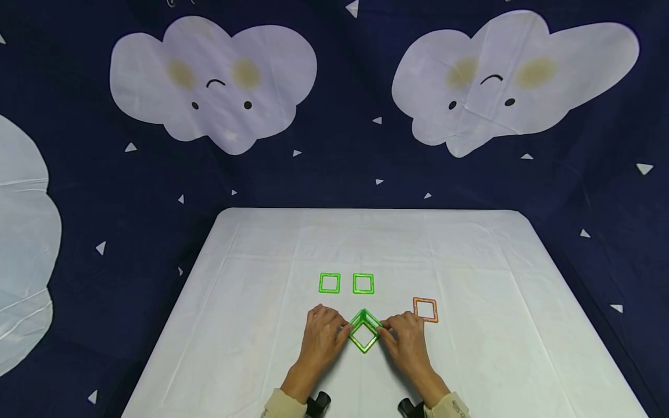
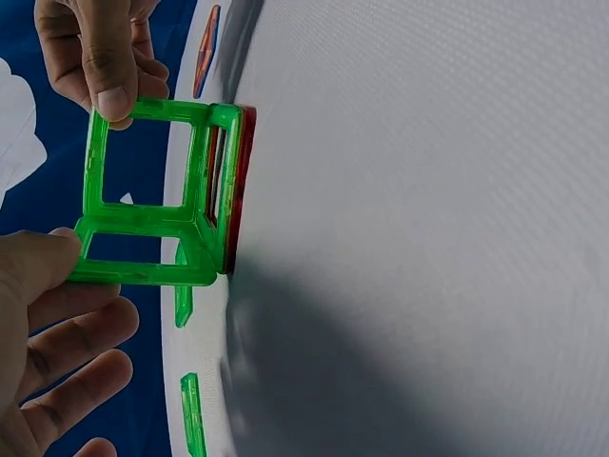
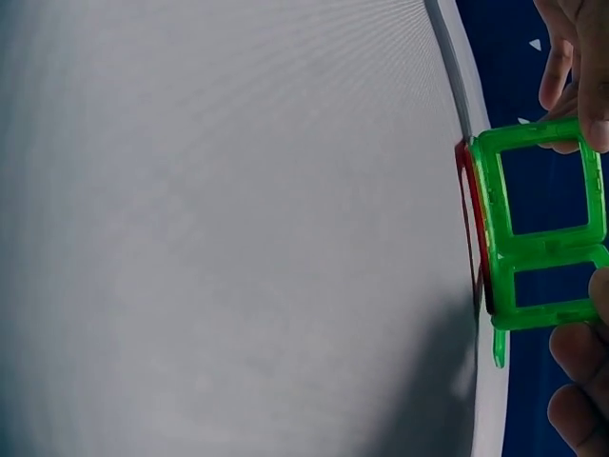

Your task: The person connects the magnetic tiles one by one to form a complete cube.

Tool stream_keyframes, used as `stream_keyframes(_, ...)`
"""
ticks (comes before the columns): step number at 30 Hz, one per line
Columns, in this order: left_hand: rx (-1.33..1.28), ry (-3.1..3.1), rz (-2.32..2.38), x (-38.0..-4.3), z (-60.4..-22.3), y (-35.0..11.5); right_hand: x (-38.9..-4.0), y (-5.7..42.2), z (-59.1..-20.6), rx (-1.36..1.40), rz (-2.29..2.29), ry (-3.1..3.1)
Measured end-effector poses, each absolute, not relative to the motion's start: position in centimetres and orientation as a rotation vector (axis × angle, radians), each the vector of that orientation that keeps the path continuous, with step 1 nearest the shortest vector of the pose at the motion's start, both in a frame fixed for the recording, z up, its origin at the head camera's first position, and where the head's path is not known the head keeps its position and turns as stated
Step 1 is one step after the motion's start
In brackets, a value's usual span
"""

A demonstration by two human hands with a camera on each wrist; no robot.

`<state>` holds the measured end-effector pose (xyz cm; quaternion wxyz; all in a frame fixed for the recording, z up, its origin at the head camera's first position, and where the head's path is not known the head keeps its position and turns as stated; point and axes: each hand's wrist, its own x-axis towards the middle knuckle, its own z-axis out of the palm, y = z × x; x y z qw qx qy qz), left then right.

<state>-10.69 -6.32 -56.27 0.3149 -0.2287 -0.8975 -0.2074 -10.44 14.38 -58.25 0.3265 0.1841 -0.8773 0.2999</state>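
Green square frame tiles (image 1: 364,349) form a corner shape between both hands, above the white table or resting on it; which, I cannot tell. Two green tiles (image 2: 147,217) stand up from a green base edge, with a red tile (image 2: 243,181) against its underside. My left hand (image 1: 323,337) pinches the left upright tile near its outer edge, the other fingers spread apart in the left wrist view. On the opposite side my right hand (image 1: 409,343) pinches the other upright tile between thumb (image 2: 112,100) and fingers.
Two loose green square tiles, one left (image 1: 329,283) and one right (image 1: 363,284), lie flat behind the hands. An orange square tile (image 1: 425,310) lies just beyond the right hand. The white table (image 1: 235,325) meets a dark blue cloud-patterned cloth (image 1: 345,174) at the back.
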Motion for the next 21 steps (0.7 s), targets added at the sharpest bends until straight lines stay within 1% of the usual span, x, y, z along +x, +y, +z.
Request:
stream_keyframes(6,-0.611,-2.368,-0.517,-10.62,-56.33,-6.23,-10.33,14.31,-58.18,0.439,0.841,-2.326)
stream_keyframes(21,-0.598,-2.373,-0.593,-10.42,-56.22,-6.29,-10.25,14.04,-57.67,0.444,0.726,-2.378)
